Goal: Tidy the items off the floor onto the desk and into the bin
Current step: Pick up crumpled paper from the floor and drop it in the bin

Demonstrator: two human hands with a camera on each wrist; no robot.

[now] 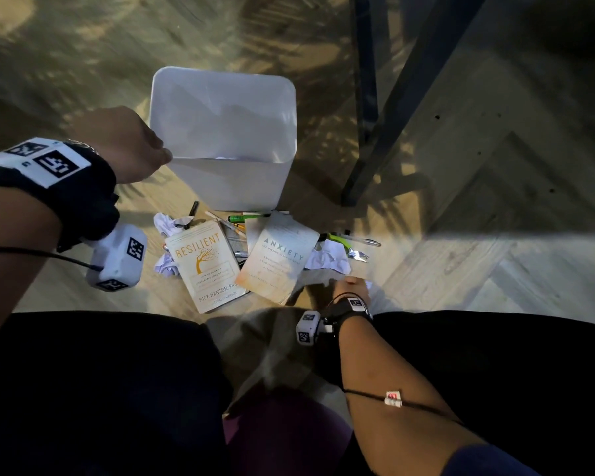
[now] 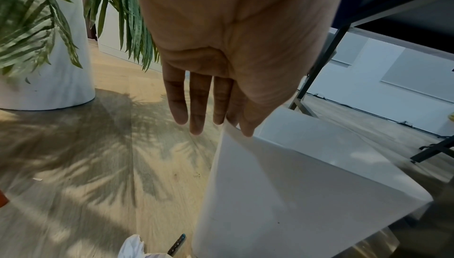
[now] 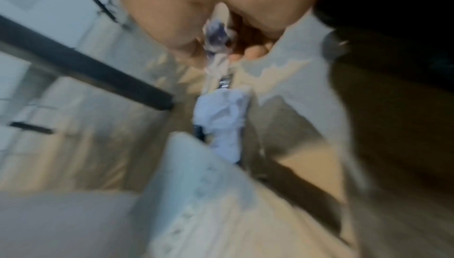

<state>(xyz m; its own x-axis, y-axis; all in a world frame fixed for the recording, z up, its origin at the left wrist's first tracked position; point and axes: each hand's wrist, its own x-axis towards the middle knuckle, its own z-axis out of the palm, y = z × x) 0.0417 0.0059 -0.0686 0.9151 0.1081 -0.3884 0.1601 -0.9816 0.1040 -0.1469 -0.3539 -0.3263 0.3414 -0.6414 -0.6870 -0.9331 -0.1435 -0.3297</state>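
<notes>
A white bin (image 1: 231,183) stands on the wooden floor. My left hand (image 1: 164,152) pinches its near left rim, thumb inside and fingers outside, as the left wrist view shows at the bin (image 2: 294,184) corner under my left hand (image 2: 233,128). In front of the bin lie two books, "Resilient" (image 1: 207,266) and "Anxiety" (image 1: 279,259), with pens (image 1: 244,218) and crumpled paper balls (image 1: 330,257) around them. My right hand (image 1: 352,285) is low by the floor, right of the books. In the blurred right wrist view its fingers (image 3: 255,50) curl round a crumpled paper (image 3: 218,35).
Black desk legs (image 1: 364,97) rise to the right of the bin. A plastic fork (image 1: 358,255) and a clear pen (image 1: 361,239) lie at the right of the pile. A white planter (image 2: 49,68) with a palm stands to the left. My knees fill the lower head view.
</notes>
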